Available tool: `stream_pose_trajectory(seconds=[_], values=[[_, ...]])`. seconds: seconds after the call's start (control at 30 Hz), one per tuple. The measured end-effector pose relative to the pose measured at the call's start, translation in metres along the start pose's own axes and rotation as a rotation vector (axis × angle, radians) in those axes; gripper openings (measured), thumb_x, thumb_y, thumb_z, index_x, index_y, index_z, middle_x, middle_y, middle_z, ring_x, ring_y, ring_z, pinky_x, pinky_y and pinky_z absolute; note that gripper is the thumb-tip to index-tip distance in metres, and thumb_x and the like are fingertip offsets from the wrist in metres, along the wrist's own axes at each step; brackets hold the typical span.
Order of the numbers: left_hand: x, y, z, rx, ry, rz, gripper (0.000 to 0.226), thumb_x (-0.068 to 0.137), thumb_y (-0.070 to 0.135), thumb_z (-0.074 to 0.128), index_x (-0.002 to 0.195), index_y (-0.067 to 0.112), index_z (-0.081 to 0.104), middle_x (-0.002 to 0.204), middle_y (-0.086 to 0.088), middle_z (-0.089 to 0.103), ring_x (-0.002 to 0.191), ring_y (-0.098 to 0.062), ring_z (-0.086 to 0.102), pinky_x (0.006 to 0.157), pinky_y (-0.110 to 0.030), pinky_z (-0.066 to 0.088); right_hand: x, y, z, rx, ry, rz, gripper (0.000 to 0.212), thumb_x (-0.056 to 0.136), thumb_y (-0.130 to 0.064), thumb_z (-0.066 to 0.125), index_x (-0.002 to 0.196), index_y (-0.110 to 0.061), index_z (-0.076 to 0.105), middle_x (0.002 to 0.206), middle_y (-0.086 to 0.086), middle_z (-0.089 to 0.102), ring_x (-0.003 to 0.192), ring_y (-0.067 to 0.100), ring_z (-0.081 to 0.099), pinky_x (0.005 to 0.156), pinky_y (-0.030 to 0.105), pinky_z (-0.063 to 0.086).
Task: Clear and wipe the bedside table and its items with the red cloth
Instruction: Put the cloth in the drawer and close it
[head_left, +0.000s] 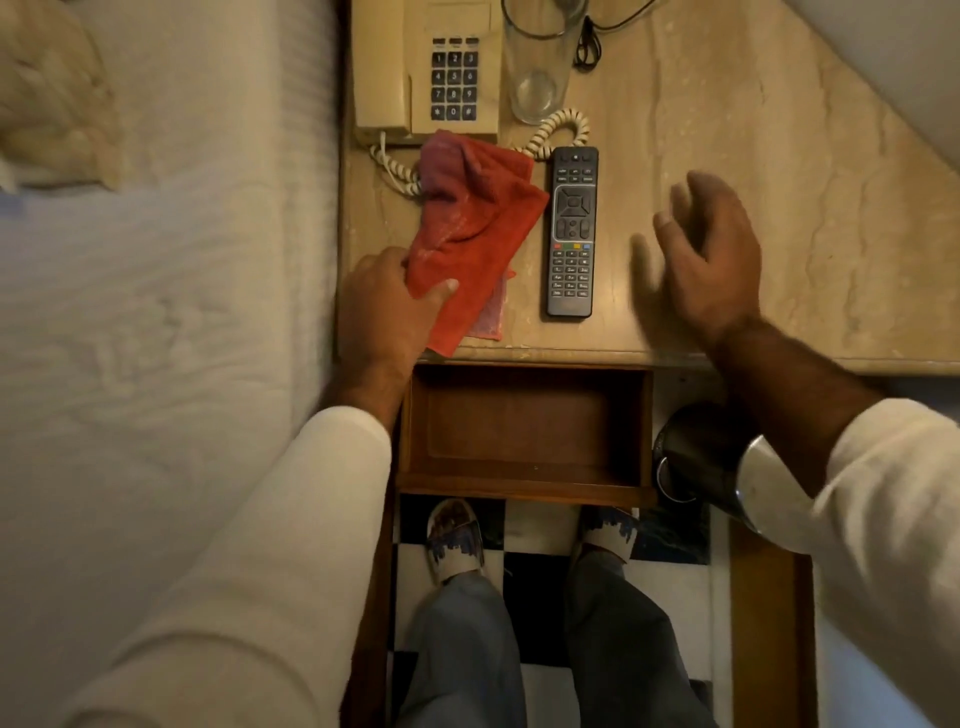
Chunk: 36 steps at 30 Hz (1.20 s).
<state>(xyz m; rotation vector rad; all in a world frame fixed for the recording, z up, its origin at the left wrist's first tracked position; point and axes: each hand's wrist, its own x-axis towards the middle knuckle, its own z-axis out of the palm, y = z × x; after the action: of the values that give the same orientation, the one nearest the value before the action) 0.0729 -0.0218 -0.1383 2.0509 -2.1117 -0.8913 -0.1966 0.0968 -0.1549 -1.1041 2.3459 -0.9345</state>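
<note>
While the drawer hangs open below, the tabletop is not yet cleared.

Cloth: the crumpled red terry cloth (475, 228) lies on the beige marble-patterned bedside table (727, 130), at its front left, its far end draped over the coiled cord of the cream push-button telephone (428, 73).

Left hand: the left hand (387, 306) pinches the cloth's near edge, thumb on top, at the table's front lip.

Right hand: the right hand (709, 254) hovers above bare tabletop, fingers loosely spread and holding nothing; it is blurred, so whether it touches the surface is hard to tell.

Remote: the long black remote control (571, 231) lies between the two hands, just beside the cloth's right edge, its long axis running front to back, nearer the right hand's fingers.

Glass: a tall clear drinking glass (540, 67) stands behind the remote, beside the telephone.

Drawer: the empty brown wooden drawer (524, 480) sits directly under the remote's near end.

Next move, likely: the free right hand lifts the remote.
</note>
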Motion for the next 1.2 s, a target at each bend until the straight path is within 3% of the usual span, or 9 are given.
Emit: stream_pose_trajectory(seconds=[0.2, 0.37, 0.47, 0.57, 0.67, 0.8, 0.93, 1.03, 1.2], values=[[-0.007, 0.008, -0.01, -0.211, 0.054, -0.063, 0.032, 0.079, 0.031, 0.091, 0.105, 0.017, 0.079, 0.096, 0.001, 0.077, 0.067, 0.002, 0.06, 0.059, -0.008, 0.045, -0.006, -0.069, -0.003, -0.058, -0.059, -0.409, 0.057, 0.1, -0.015, 0.061, 0.155, -0.007, 0.047, 0.163, 0.015, 0.042, 0.155, 0.032, 0.035, 0.129, 0.046, 0.029], [-0.05, 0.018, -0.057, -0.006, 0.207, 0.371, 0.03, 0.087, 0.017, 0.082, 0.117, 0.01, 0.08, 0.112, -0.01, 0.074, 0.101, -0.022, 0.069, 0.087, -0.019, 0.045, 0.007, -0.121, 0.004, -0.371, -0.374, -0.8, 0.093, 0.089, -0.024, 0.078, 0.166, -0.018, 0.028, 0.175, 0.01, 0.022, 0.164, 0.034, 0.013, 0.13, 0.053, 0.026], [-0.072, 0.022, -0.087, -0.066, 0.27, 0.573, 0.023, 0.088, 0.015, 0.081, 0.111, 0.009, 0.082, 0.109, -0.013, 0.073, 0.101, -0.016, 0.066, 0.091, -0.013, 0.045, 0.008, -0.135, 0.005, -0.474, -0.607, -0.812, 0.095, 0.084, -0.039, 0.083, 0.163, -0.021, 0.035, 0.172, 0.004, 0.031, 0.164, 0.032, 0.014, 0.131, 0.051, 0.02], [-0.08, 0.007, -0.111, -0.196, 0.211, 0.672, 0.019, 0.09, 0.022, 0.081, 0.108, 0.016, 0.079, 0.116, -0.002, 0.072, 0.108, -0.006, 0.066, 0.097, -0.016, 0.049, -0.001, -0.133, -0.006, -0.161, -0.697, -0.641, 0.065, 0.081, -0.034, 0.084, 0.14, -0.015, 0.065, 0.144, 0.007, 0.064, 0.146, 0.029, 0.051, 0.118, 0.045, 0.041], [-0.091, -0.01, -0.114, -0.503, 0.047, 0.476, 0.018, 0.089, 0.03, 0.081, 0.102, 0.038, 0.072, 0.101, 0.022, 0.074, 0.095, 0.007, 0.068, 0.084, -0.009, 0.052, -0.028, -0.113, -0.023, 0.208, -0.695, -0.438, 0.036, 0.086, -0.027, 0.084, 0.118, -0.01, 0.078, 0.123, 0.006, 0.076, 0.133, 0.024, 0.063, 0.113, 0.048, 0.048], [-0.106, -0.034, -0.078, -0.743, -0.116, 0.154, 0.022, 0.078, 0.039, 0.087, 0.097, 0.043, 0.076, 0.1, 0.018, 0.078, 0.088, 0.003, 0.072, 0.07, -0.013, 0.057, -0.081, -0.072, -0.034, 0.594, -0.759, 0.097, 0.016, 0.092, -0.027, 0.079, 0.103, -0.016, 0.079, 0.103, 0.007, 0.079, 0.098, 0.023, 0.077, 0.087, 0.038, 0.066], [-0.112, -0.059, -0.014, -0.772, -0.26, -0.102, 0.032, 0.075, 0.036, 0.093, 0.101, 0.039, 0.075, 0.104, 0.012, 0.078, 0.092, -0.002, 0.074, 0.067, -0.017, 0.058, -0.127, -0.033, -0.007, 0.544, -0.689, 0.539, 0.019, 0.09, -0.039, 0.08, 0.105, -0.028, 0.076, 0.105, -0.004, 0.081, 0.1, 0.018, 0.078, 0.076, 0.029, 0.064], [-0.106, -0.072, 0.028, -0.765, -0.373, -0.247, 0.04, 0.086, 0.022, 0.087, 0.12, 0.03, 0.069, 0.119, 0.002, 0.071, 0.107, -0.013, 0.072, 0.069, -0.019, 0.06, -0.142, -0.007, 0.02, 0.473, -0.618, 0.781, 0.028, 0.093, -0.041, 0.077, 0.118, -0.032, 0.068, 0.114, -0.006, 0.073, 0.104, 0.02, 0.071, 0.07, 0.03, 0.058], [-0.079, -0.077, 0.086, -0.513, -0.335, -0.224, 0.041, 0.096, 0.016, 0.078, 0.133, 0.02, 0.063, 0.126, -0.004, 0.067, 0.119, -0.024, 0.066, 0.076, -0.021, 0.053, -0.13, 0.027, 0.067, 0.422, -0.488, 0.856, 0.035, 0.103, -0.026, 0.067, 0.136, -0.023, 0.058, 0.132, 0.001, 0.066, 0.114, 0.022, 0.064, 0.096, 0.043, 0.058]])
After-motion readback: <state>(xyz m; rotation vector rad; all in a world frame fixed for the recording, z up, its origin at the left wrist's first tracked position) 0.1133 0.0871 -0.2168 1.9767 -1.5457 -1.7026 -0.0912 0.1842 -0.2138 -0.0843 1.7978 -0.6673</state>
